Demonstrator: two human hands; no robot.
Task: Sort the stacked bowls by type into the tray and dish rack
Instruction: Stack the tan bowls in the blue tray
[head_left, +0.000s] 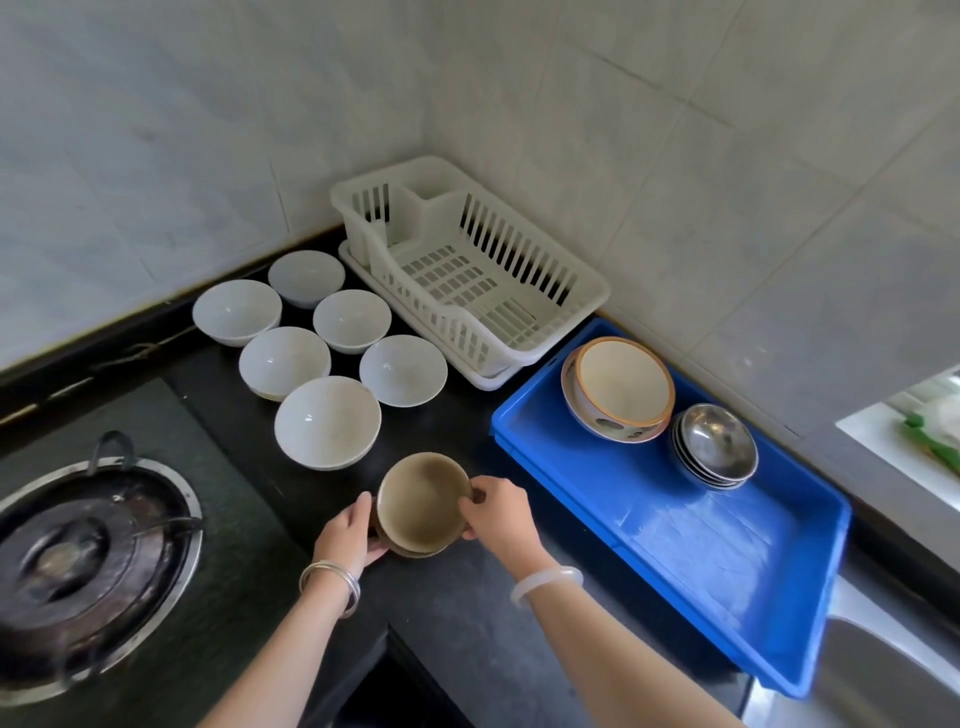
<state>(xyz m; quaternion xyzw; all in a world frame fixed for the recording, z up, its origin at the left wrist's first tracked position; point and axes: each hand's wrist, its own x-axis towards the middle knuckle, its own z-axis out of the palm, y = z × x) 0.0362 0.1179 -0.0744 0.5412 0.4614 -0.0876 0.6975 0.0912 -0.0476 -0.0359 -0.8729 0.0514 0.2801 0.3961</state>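
Observation:
A short stack of brown bowls (421, 506) stands on the black counter near me. My left hand (349, 535) cups the stack's left side. My right hand (498, 512) pinches the top bowl's right rim with thumb and fingers. Several white bowls (327, 421) sit spread out on the counter behind. The white dish rack (524, 338) in the corner holds nothing. The blue tray (727, 561) on the right holds a patterned orange-rimmed bowl stack (618, 389) and a stack of steel bowls (714, 447) at its far end.
A gas burner (78, 561) fills the counter's left side. A steel sink edge (872, 670) lies beyond the tray at the lower right. Tiled walls close the corner behind the rack. The tray's near half is bare.

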